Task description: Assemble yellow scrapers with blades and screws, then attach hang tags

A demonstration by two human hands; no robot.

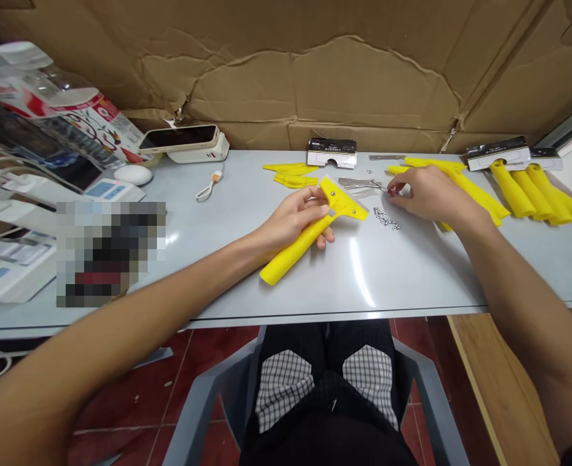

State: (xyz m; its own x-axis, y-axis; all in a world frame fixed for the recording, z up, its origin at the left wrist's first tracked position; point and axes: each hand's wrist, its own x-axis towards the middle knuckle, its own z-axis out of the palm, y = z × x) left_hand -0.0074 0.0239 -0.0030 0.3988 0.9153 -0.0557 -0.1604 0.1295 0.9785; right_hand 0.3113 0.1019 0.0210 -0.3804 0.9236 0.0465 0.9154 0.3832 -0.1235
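A yellow scraper is wrapped in the fingers of my left hand, tilted with its wide triangular head up and to the right. Two screws show in that head. Over to the right, my right hand pinches the red handle of what looks like a small screwdriver; the palm hides much of it. Flat metal blades lie just left of those fingertips. Small loose screws are scattered in a group below them. Yellow scraper parts lie partly under and behind my right hand.
Thin yellow pieces lie behind my left hand, near a small black-and-white box. Several yellow handles rest at the right by another box. A phone, short cable and bottles occupy the left. Cardboard walls the back.
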